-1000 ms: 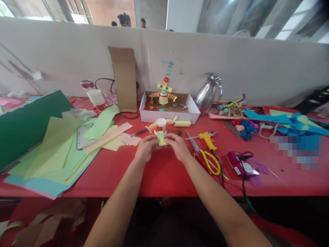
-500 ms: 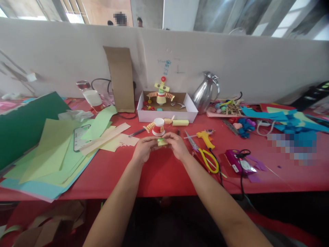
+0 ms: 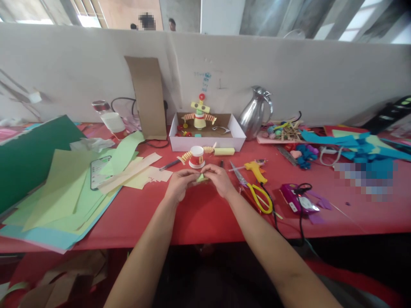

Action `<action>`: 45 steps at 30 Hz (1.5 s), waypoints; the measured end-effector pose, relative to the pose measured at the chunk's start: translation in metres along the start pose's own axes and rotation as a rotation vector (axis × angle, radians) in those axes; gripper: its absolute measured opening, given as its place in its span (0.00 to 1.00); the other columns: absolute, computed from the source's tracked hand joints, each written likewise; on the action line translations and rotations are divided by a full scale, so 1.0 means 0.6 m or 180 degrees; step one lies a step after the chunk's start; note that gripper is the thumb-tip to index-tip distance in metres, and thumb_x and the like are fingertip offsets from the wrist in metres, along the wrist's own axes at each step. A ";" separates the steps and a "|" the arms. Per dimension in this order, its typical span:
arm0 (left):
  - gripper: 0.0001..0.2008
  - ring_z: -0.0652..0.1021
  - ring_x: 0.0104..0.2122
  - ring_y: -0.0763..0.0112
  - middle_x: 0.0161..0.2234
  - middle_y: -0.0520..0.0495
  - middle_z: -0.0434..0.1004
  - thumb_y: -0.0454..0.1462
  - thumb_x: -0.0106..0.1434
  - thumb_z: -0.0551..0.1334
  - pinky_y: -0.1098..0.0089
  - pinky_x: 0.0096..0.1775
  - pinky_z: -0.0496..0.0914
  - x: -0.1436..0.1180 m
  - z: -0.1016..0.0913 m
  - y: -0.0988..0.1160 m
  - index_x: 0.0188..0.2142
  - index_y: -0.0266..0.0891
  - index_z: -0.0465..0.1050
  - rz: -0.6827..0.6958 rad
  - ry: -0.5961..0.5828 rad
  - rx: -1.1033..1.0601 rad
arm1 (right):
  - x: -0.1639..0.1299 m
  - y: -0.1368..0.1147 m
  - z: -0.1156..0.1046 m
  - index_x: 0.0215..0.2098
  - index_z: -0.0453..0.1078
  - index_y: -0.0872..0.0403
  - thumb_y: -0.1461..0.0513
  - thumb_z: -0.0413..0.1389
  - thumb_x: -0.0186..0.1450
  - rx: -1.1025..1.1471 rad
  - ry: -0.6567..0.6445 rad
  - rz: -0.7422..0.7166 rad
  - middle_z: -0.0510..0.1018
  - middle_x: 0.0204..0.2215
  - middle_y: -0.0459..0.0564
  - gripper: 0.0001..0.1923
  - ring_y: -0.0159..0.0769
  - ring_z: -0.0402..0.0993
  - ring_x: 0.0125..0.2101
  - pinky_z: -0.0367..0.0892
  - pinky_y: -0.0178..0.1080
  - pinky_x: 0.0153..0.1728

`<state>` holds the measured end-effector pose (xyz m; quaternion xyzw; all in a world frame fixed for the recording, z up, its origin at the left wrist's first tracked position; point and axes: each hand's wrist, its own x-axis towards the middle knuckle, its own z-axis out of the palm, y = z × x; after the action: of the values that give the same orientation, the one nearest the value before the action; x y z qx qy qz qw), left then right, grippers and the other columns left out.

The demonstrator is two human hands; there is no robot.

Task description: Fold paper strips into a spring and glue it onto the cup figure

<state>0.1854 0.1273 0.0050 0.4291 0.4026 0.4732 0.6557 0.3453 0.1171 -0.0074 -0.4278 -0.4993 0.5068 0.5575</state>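
Head view, lower centre of the frame: two bare forearms reach up from the bottom edge and meet over the red tabletop (image 3: pixel 199 218), where the left hand (image 3: pixel 180 185) and the right hand (image 3: pixel 219 179) pinch a small folded piece of pale green paper (image 3: pixel 201 178) between their fingertips, fingers curled closed on it from either side (most of the paper is hidden by the fingers). Just above the hands, at the middle of the frame, stands a small white paper cup with a red band and orange accordion paper arms (image 3: pixel 197 156). To the right of the hands lie yellow-handled scissors (image 3: pixel 257 194) and a yellow glue gun (image 3: pixel 254 170), with a purple glue gun (image 3: pixel 297 199) and its black cord further right. At the left, loose sheets of light green and beige paper (image 3: pixel 70 188) overlap a large dark green sheet (image 3: pixel 28 154). Higher up, a shallow white cardboard box (image 3: pixel 207 136) holds a yellow paper-cup figure (image 3: pixel 200 114). A shiny steel jug (image 3: pixel 255 114) stands right of the box, and a tall brown cardboard strip (image 3: pixel 147 97) leans against the white partition wall (image 3: pixel 321 81) left of it.
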 end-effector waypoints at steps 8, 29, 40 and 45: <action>0.14 0.76 0.28 0.72 0.29 0.47 0.79 0.38 0.43 0.75 0.69 0.35 0.71 0.006 -0.002 -0.010 0.30 0.36 0.81 0.0214 0.0191 0.0139 | -0.003 -0.004 0.004 0.33 0.72 0.50 0.58 0.62 0.55 0.0005 -0.0125 -0.0101 0.75 0.29 0.42 0.08 0.33 0.70 0.30 0.66 0.37 0.35; 0.23 0.79 0.33 0.69 0.33 0.49 0.81 0.34 0.46 0.74 0.65 0.42 0.72 -0.002 0.011 -0.006 0.41 0.40 0.69 0.0887 -0.0027 -0.0190 | -0.008 -0.009 0.009 0.36 0.75 0.50 0.54 0.67 0.52 0.0129 0.0156 -0.0295 0.80 0.33 0.46 0.15 0.39 0.76 0.36 0.72 0.43 0.42; 0.13 0.77 0.36 0.67 0.34 0.45 0.81 0.40 0.52 0.71 0.64 0.45 0.71 -0.002 0.007 -0.016 0.36 0.36 0.80 0.0725 0.0120 0.0174 | -0.016 0.001 0.015 0.37 0.74 0.51 0.55 0.63 0.59 -0.0777 0.0179 -0.0829 0.80 0.35 0.49 0.11 0.41 0.76 0.36 0.71 0.42 0.40; 0.10 0.75 0.34 0.73 0.33 0.50 0.77 0.41 0.54 0.69 0.70 0.41 0.69 0.003 0.016 -0.025 0.34 0.39 0.76 0.0744 0.0268 -0.0095 | -0.013 0.012 0.024 0.43 0.73 0.49 0.56 0.64 0.57 -0.0730 0.0187 -0.0877 0.78 0.41 0.50 0.16 0.41 0.76 0.41 0.71 0.43 0.45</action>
<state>0.1989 0.1242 -0.0063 0.4430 0.3700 0.5699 0.5849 0.3303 0.1100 -0.0136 -0.4307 -0.5911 0.3527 0.5837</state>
